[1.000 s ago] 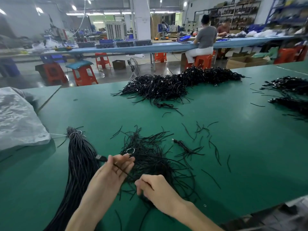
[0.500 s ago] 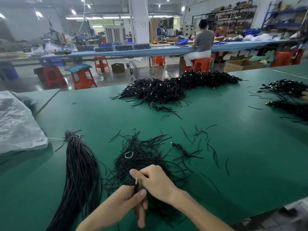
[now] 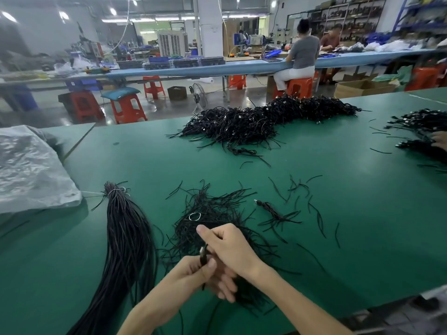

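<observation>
Head view: both hands meet low in the middle, over a green table (image 3: 338,213). The left hand (image 3: 196,274) pinches a thin black cable (image 3: 202,258) between thumb and curled fingers, just below its plug, which stands upright and tilts slightly to the left. The cable's tail hangs out under the hand. The right hand (image 3: 229,247) lies just above and to the right, fingers curled in narrow against the plug end. Its thumb is hidden, so I cannot tell whether it grips the cable or only touches it.

Under and beyond the hands lies a loose heap (image 3: 217,209) of short black strands, with a small pale ring (image 3: 195,216) on top. Stray strands are scattered to the right of it, near a small coiled lead (image 3: 271,210). To the left, well apart from the hands, a long bundle (image 3: 128,238) of black cables runs from the near edge up to a tied head. Beside that head lies a crumpled plastic bag (image 3: 31,170).

Further back a big pile (image 3: 266,119) of coiled cables stretches across the table. Another pile (image 3: 420,122) lies at the right edge, where someone else's hand (image 3: 440,141) touches it.

Beyond the table are orange stools (image 3: 125,107), a floor fan (image 3: 199,95), a box (image 3: 362,88) and a person (image 3: 302,56) seated at a blue bench (image 3: 217,67)
</observation>
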Demonstrator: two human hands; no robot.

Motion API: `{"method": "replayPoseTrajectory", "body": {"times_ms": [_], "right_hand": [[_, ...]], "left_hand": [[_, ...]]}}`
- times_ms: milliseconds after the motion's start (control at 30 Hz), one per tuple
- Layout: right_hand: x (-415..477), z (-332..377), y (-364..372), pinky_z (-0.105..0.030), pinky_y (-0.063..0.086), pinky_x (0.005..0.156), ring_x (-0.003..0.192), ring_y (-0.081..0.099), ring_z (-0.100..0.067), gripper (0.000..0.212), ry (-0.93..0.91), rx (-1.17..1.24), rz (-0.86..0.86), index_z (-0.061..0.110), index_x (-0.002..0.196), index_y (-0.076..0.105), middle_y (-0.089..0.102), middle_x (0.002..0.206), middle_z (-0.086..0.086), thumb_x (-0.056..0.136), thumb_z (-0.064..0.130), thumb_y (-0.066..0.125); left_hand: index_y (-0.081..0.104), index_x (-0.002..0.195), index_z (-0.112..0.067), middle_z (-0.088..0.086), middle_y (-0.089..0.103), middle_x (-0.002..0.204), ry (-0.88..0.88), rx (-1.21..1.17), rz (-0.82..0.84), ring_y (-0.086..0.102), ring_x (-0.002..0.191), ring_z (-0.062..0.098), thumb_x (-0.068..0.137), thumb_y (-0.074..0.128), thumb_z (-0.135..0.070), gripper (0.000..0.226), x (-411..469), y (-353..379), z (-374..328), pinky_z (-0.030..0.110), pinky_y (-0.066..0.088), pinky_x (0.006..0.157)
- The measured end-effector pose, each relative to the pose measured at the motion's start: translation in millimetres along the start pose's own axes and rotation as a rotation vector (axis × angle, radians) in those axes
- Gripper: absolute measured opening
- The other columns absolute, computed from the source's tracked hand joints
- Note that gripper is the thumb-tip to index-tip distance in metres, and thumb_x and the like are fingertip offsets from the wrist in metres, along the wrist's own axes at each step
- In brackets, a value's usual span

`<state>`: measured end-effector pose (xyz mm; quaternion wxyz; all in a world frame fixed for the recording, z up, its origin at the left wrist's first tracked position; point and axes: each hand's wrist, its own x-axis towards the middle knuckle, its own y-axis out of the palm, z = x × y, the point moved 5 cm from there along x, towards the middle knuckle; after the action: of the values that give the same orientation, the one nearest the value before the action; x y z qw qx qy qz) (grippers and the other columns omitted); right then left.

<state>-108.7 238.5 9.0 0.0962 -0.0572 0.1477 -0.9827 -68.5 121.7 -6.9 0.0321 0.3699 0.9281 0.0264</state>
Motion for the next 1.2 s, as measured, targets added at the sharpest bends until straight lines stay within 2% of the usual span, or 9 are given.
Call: {"method": "replayPoseTrajectory", "body": {"times_ms": [200, 367, 467, 533, 633, 833, 933, 1067, 1200], "right_hand": [[-16, 12, -5, -0.029, 0.044, 0.057, 0.055, 0.051, -0.012, 0.054, -0.177, -0.376, -0.139, 0.021, 0.062, 0.050, 0.054, 0.058, 0.006, 0.105, 0.054, 0.043], [-26, 7, 15, -0.020, 0.033, 0.051, 0.047, 0.040, -0.007, 0.051, -0.162, -0.078, -0.120, 0.018, 0.066, 0.054, 0.050, 0.054, 0.007, 0.107, 0.047, 0.044], [-30, -14, 30, -0.022, 0.030, 0.052, 0.048, 0.037, -0.005, 0.055, -0.092, -0.021, -0.077, 0.018, 0.062, 0.050, 0.046, 0.051, 0.009, 0.106, 0.049, 0.043], [-27, -28, 21, -0.026, 0.024, 0.050, 0.046, 0.029, -0.005, 0.057, -0.041, -0.037, -0.108, 0.023, 0.057, 0.039, 0.036, 0.048, 0.009, 0.106, 0.052, 0.041], [-17, -42, -5, -0.021, 0.021, 0.048, 0.043, 0.024, -0.008, 0.060, 0.005, -0.215, -0.156, 0.021, 0.055, 0.030, 0.026, 0.046, 0.010, 0.106, 0.049, 0.041], [7, -15, -15, -0.023, 0.024, 0.046, 0.040, 0.027, -0.013, 0.062, -0.115, -0.319, -0.198, 0.022, 0.050, 0.027, 0.032, 0.039, 0.006, 0.106, 0.039, 0.049], [3, 1, -7, -0.025, 0.031, 0.048, 0.043, 0.036, -0.010, 0.060, -0.157, -0.274, -0.237, 0.021, 0.051, 0.037, 0.038, 0.043, 0.010, 0.106, 0.042, 0.047], [-16, -5, 14, -0.035, 0.048, 0.052, 0.051, 0.058, -0.009, 0.057, -0.137, -0.161, -0.162, 0.021, 0.063, 0.062, 0.064, 0.058, 0.009, 0.107, 0.049, 0.041], [-30, -28, 30, -0.025, 0.021, 0.047, 0.044, 0.030, -0.010, 0.059, -0.109, -0.203, -0.119, 0.024, 0.056, 0.033, 0.033, 0.046, 0.009, 0.106, 0.055, 0.035]], "left_hand": [[0.072, 0.120, -0.012, 0.003, 0.076, 0.118, -0.013, 0.104, -0.405, 0.069, 0.116, 0.019, 0.101, 0.044, -0.044, 0.047, 5, -23, 18, 0.029, 0.054, 0.101], [0.055, 0.143, -0.014, -0.001, 0.061, 0.144, 0.163, -0.509, -0.500, 0.054, 0.136, 0.012, 0.106, 0.030, -0.046, 0.055, 22, -31, 7, 0.035, 0.043, 0.109], [0.070, 0.119, -0.009, -0.001, 0.073, 0.109, 0.219, -0.905, -0.477, 0.071, 0.096, 0.009, 0.104, 0.040, -0.041, 0.047, 23, -36, -6, 0.028, 0.056, 0.085], [0.066, 0.091, -0.017, -0.011, 0.054, 0.072, 0.250, -0.959, -0.447, 0.045, 0.050, 0.005, 0.103, 0.048, -0.038, 0.030, 11, -44, -18, 0.018, 0.043, 0.051], [0.057, 0.073, -0.020, -0.010, 0.038, 0.058, 0.157, -0.665, -0.244, 0.025, 0.044, 0.006, 0.104, 0.053, -0.044, 0.039, -11, -44, -27, 0.019, 0.024, 0.045], [0.075, 0.100, -0.012, 0.003, 0.079, 0.089, -0.160, 0.384, -0.134, 0.073, 0.072, 0.014, 0.102, 0.039, -0.050, 0.053, -2, -4, 8, 0.023, 0.053, 0.064], [0.071, 0.122, -0.013, 0.006, 0.076, 0.118, -0.095, 0.047, -0.488, 0.070, 0.114, 0.019, 0.104, 0.037, -0.046, 0.051, 4, -14, 24, 0.031, 0.053, 0.101], [0.057, 0.139, -0.006, 0.009, 0.064, 0.139, 0.058, -0.567, -0.624, 0.061, 0.129, 0.019, 0.108, 0.029, -0.042, 0.055, 13, -29, 27, 0.037, 0.049, 0.106], [0.064, 0.123, -0.013, -0.007, 0.075, 0.102, 0.198, -1.121, -0.569, 0.067, 0.069, 0.000, 0.097, 0.057, -0.028, 0.031, 12, -39, 8, 0.016, 0.053, 0.061]]}}
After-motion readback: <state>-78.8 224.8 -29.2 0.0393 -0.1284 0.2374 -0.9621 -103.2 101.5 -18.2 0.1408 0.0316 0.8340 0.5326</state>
